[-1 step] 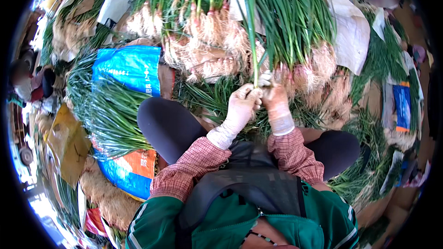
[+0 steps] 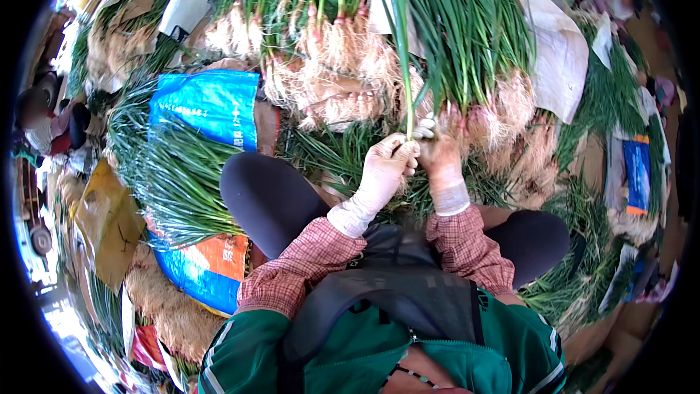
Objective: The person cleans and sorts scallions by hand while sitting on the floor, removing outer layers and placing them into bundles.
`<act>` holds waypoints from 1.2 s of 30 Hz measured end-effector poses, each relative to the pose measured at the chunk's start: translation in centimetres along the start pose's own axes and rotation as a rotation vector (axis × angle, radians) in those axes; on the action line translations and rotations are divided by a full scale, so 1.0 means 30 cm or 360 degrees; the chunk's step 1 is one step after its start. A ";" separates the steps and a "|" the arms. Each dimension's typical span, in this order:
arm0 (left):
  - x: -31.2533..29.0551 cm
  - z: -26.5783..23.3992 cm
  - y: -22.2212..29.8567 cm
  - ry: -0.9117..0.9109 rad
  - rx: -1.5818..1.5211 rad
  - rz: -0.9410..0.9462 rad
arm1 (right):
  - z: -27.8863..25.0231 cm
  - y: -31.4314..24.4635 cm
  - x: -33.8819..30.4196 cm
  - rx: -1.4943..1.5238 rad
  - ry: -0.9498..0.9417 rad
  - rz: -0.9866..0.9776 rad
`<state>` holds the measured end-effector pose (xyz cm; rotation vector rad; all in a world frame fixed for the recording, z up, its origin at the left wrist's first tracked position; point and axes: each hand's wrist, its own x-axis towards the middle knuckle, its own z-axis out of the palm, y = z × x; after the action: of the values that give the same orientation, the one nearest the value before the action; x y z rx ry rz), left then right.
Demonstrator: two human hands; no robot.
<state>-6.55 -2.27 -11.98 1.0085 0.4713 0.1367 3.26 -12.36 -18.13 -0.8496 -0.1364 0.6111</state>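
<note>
In a whitish glove, my left hand pinches the lower end of a spring onion, whose long green leaves point away from me. Close against it on the right is my right hand, also gloved, its fingers curled beside the stalk's base; what they grip is hidden. Just beyond my hands lies a thick bunch of spring onions with reddish bulbs and pale roots. Farther left, another pile of spring onions shows its tangled roots toward me.
Left of my knee, green leaves lie over a blue sack. A white sheet lies beside the right bunch. Loose leaves cover the ground at right. Another person sits at the far left.
The view has shifted slightly, so the surroundings sit a little to the right. My right hand's fingertips have moved slightly beside the stalk; my left hand keeps its pinch.
</note>
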 end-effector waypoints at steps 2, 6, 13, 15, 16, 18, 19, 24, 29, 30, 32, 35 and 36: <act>-0.014 -0.020 0.123 0.0011 0.0096 0.0008 | -0.018 -0.020 -0.040 -0.0797 -0.0109 0.0351; 0.103 -0.129 0.412 0.0091 0.0776 0.0272 | -0.059 -0.062 -0.113 -0.1850 -0.0035 -0.0002; 0.320 -0.201 0.480 0.0193 0.2264 0.1450 | -0.053 -0.281 0.154 -0.2308 0.0755 0.0261; 0.267 -0.136 0.338 -0.0291 0.2060 0.1134 | -0.066 -0.278 0.168 -0.2234 0.0826 0.0125; 0.182 -0.019 0.344 -0.0482 0.1471 0.0275 | -0.082 -0.284 0.169 -0.2200 0.0875 0.0060; 0.198 -0.009 0.122 -0.0598 0.1007 0.0132 | -0.061 -0.269 0.157 -0.2433 0.0970 -0.0183; 0.193 0.019 0.076 -0.0600 0.0882 0.0152 | -0.057 -0.262 0.148 -0.2543 0.1012 -0.0298; 0.219 0.083 -0.073 -0.0214 0.1292 0.0374 | 0.059 -0.248 0.083 -0.1974 0.0222 0.0102; 0.158 0.013 -0.052 -0.0391 -0.0092 -0.0350 | 0.027 -0.188 0.061 -0.1513 -0.0114 -0.0004; 0.148 0.002 -0.047 -0.0433 -0.0164 -0.0329 | 0.049 -0.180 0.065 -0.1793 -0.0319 -0.0310; 0.112 -0.015 -0.043 -0.0384 -0.0092 -0.0248 | 0.090 -0.131 0.055 -0.1976 -0.0413 -0.0649; 0.099 -0.007 -0.041 -0.0196 -0.0249 -0.0096 | 0.003 0.022 0.079 -0.1635 -0.0144 -0.0661; 0.091 -0.004 -0.047 -0.0200 -0.0262 -0.0005 | -0.018 0.037 0.080 -0.1322 -0.0107 -0.0543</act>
<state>-4.31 -2.03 -14.07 0.8494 0.3415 0.1068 4.93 -10.82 -19.59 -1.5642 -0.6121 0.2420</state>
